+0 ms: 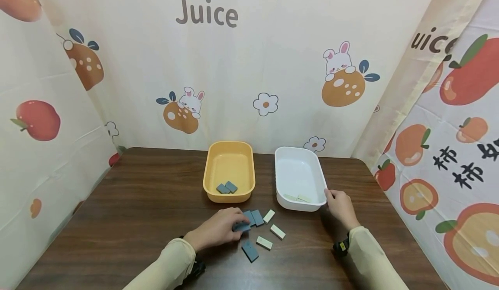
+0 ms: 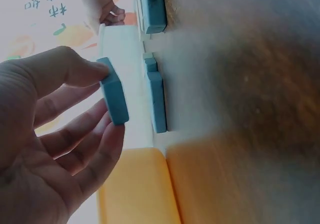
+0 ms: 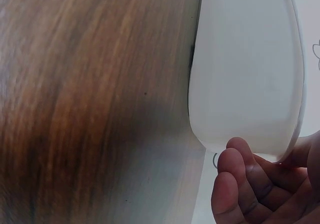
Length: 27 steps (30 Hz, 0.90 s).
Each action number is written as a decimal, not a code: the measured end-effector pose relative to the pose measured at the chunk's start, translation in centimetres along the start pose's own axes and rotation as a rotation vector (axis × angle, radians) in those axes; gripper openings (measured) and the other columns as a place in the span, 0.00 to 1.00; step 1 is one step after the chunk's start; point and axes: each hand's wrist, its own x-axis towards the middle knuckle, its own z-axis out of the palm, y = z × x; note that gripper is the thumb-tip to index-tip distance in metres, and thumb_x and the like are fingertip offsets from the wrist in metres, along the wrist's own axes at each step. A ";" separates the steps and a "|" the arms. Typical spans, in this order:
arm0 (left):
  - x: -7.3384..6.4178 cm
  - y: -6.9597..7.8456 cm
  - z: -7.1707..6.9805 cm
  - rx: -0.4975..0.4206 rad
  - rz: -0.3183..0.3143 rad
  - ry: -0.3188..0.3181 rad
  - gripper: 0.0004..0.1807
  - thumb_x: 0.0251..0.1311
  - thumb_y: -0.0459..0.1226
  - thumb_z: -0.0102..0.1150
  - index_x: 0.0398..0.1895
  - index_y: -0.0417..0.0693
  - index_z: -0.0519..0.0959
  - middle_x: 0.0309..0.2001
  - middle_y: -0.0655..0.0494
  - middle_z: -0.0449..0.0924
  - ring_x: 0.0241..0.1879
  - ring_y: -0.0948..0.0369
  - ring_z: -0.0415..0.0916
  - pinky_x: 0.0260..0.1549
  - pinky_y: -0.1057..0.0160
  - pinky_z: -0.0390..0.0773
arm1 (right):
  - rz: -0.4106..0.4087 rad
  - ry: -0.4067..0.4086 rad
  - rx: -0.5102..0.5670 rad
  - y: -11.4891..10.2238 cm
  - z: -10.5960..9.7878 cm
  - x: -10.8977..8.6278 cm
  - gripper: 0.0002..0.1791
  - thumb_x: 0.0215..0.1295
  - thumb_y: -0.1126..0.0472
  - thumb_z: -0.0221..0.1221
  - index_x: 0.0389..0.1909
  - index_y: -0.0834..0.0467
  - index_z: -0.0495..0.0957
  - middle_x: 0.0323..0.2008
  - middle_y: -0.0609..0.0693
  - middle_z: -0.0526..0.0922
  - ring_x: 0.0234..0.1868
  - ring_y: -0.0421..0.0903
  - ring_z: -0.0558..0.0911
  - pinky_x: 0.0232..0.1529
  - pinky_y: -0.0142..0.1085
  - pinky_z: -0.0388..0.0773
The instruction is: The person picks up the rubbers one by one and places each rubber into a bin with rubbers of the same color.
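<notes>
My left hand (image 1: 218, 229) pinches a blue-grey rectangular block (image 2: 115, 92) between thumb and fingertips, above the table. Two more blue-grey blocks (image 1: 257, 217) lie side by side just beyond it, and another blue-grey block (image 1: 250, 251) is nearer to me. Three cream blocks (image 1: 278, 232) are scattered to the right of these. My right hand (image 1: 343, 209) grips the rim of a white plastic tray (image 3: 245, 74) at its near right corner, thumb at the rim and fingers by the outer wall. Inside that tray are cream blocks (image 1: 303, 198), partly hidden by the near wall.
A yellow tray (image 1: 228, 198) stands left of the white one, with two blue-grey blocks (image 1: 223, 188) at its near end. Both sit towards the back of a dark wooden table (image 1: 156, 194). Printed curtains (image 1: 249, 65) hang behind and at both sides.
</notes>
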 end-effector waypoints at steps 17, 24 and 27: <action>0.5 -0.2 -0.9 -0.058 0.061 0.359 0.19 0.54 0.33 0.67 0.52 0.49 0.82 0.44 0.60 0.80 0.39 0.66 0.74 0.38 0.69 0.77 | -0.006 0.011 -0.012 0.1 0.0 0.0 0.23 0.76 0.54 0.43 0.40 0.68 0.81 0.18 0.51 0.78 0.22 0.44 0.75 0.26 0.35 0.70; 1.0 -0.5 -1.7 -0.094 0.029 0.444 0.20 0.53 0.32 0.68 0.51 0.51 0.82 0.45 0.58 0.81 0.41 0.65 0.77 0.41 0.64 0.81 | -0.022 0.005 -0.018 0.0 0.0 0.2 0.24 0.76 0.53 0.43 0.41 0.68 0.81 0.18 0.51 0.79 0.22 0.43 0.75 0.25 0.35 0.70; 1.1 -0.9 -1.8 -0.129 0.018 0.455 0.19 0.54 0.31 0.67 0.51 0.47 0.82 0.44 0.57 0.81 0.41 0.63 0.78 0.40 0.62 0.82 | -0.021 0.003 -0.014 0.0 0.0 0.2 0.24 0.76 0.53 0.43 0.41 0.68 0.81 0.19 0.51 0.78 0.22 0.43 0.75 0.25 0.35 0.70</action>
